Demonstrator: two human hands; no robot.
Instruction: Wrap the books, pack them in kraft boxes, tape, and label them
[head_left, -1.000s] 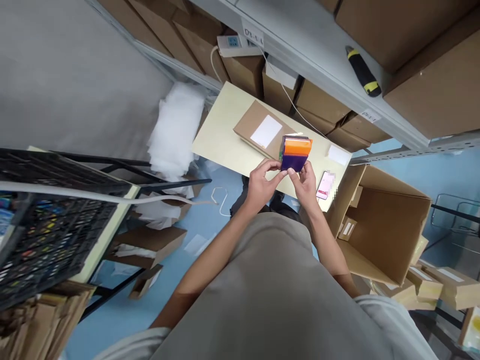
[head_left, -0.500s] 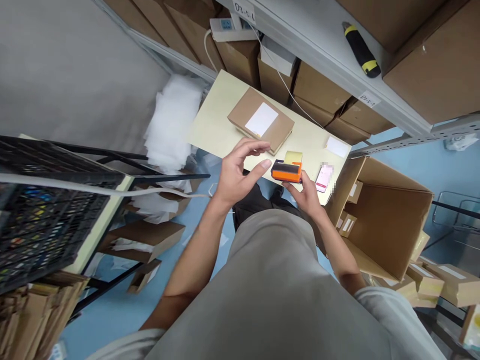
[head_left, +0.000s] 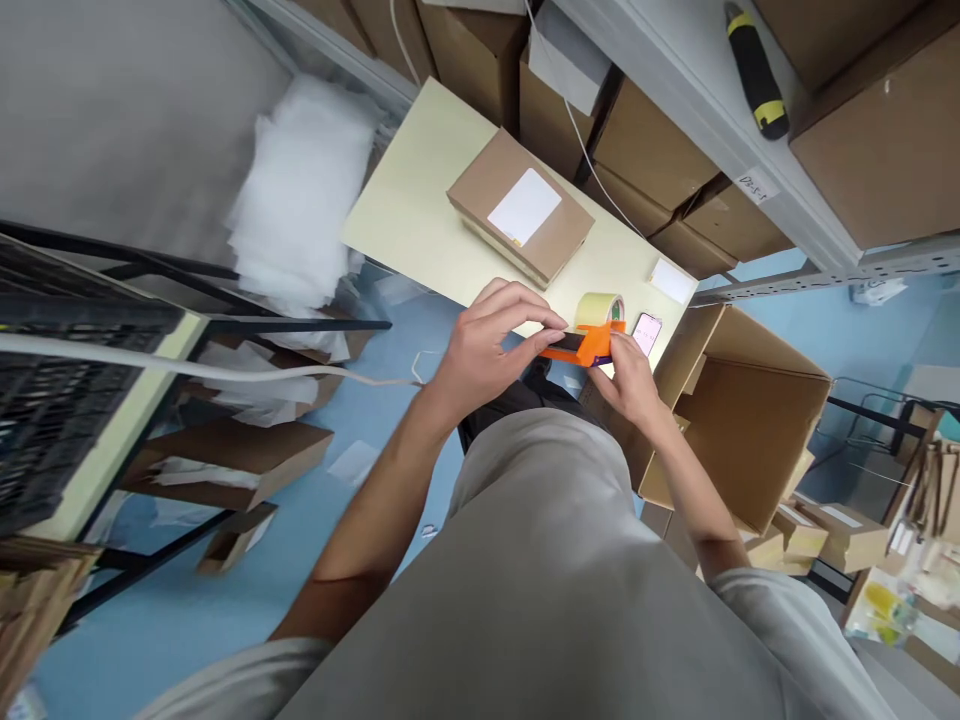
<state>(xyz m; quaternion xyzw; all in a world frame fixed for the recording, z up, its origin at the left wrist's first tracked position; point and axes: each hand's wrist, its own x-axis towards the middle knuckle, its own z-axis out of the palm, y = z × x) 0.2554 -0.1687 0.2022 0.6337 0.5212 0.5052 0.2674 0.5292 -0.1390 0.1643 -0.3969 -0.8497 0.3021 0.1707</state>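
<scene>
An orange tape dispenser (head_left: 596,343) with a roll of yellowish tape (head_left: 598,309) is between my two hands, over the near edge of the table. My right hand (head_left: 634,375) grips its right end. The fingers and thumb of my left hand (head_left: 499,340) close on its dark left end. Behind them a closed brown cardboard box (head_left: 517,215) with a white label (head_left: 525,206) lies flat on the cream table (head_left: 397,190). To the right of the dispenser rests a phone (head_left: 646,332) with a lit screen.
White packing sheets (head_left: 292,190) are piled left of the table. A large open carton (head_left: 757,420) stands at the right. Shelves with boxes run behind the table, and a black and yellow cutter (head_left: 756,75) lies on one. A white cable (head_left: 187,368) crosses at left.
My left hand has moved right, and its fingers have come down onto the dispenser. The dispenser has turned, so the side of its tape roll shows. The whole view has shifted.
</scene>
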